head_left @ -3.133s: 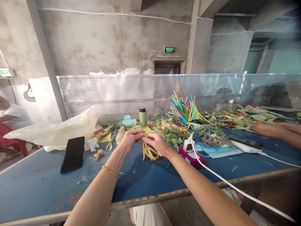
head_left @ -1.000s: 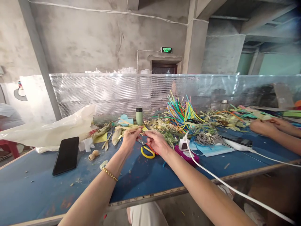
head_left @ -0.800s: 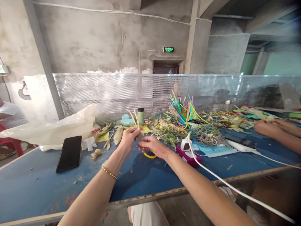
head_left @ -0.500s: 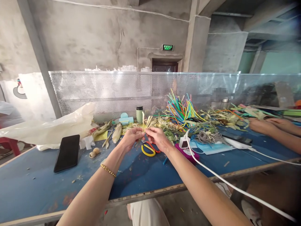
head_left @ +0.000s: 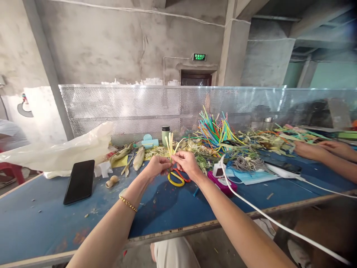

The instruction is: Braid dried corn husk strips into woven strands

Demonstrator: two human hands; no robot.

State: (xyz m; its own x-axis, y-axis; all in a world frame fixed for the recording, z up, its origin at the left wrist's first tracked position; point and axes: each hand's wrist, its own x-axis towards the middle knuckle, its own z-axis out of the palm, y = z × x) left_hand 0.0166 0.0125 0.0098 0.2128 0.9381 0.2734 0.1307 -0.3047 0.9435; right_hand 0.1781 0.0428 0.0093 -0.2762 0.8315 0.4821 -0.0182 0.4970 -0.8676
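Observation:
Several pale yellow strips [head_left: 170, 143], like dried husk or straw, stand up in a small bunch between my fingertips. My left hand [head_left: 158, 165] pinches the bunch low on its left side. From the right, my right hand [head_left: 185, 162] is closed on the strips too, thumb and fingers pressed together. One strip leans off to the right above that hand. Just below the hands, scissors [head_left: 176, 181] with yellow and red-orange handles lie on the blue table; their blades are partly hidden.
A black phone [head_left: 79, 181] lies left, near a plastic bag [head_left: 83, 143]. Behind are a green bottle [head_left: 165, 134], colourful stems [head_left: 214, 130] and husk scraps. At right are a purple power strip [head_left: 223, 183], a white cable [head_left: 259, 210] and a co-worker's hands [head_left: 309, 149].
The strips have turned more upright and spread apart, with one now leaning right. My hands have shifted only slightly and stay close together.

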